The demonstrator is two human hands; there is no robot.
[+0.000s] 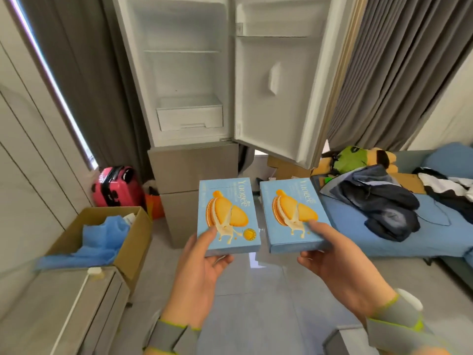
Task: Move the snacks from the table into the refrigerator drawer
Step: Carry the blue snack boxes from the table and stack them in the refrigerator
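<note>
Blue cardboard snack boxes, each printed with an orange sandwich biscuit, are held side by side in the air in front of the tall grey refrigerator [179, 170]. The left snack box [227, 196] is gripped at its near left corner by the left hand [202, 272], thumb on the printed face and fingers curled beneath. The right snack box [291, 196] is gripped at its near right corner by the right hand [340, 267] in the same way. The two boxes sit just beside each other, a narrow gap between them. The refrigerator's upper white door [276, 73] stands swung open to the right, and the white plastic drawer [189, 117] sits closed at the bottom of the upper compartment. A pink hard-shell suitcase [116, 187] stands to the refrigerator's left, near a brown open carton [133, 242] holding blue cloth [102, 239]. Dark clothes [384, 208] lie heaped on the blue-sheeted bed [358, 237] at right.
</note>
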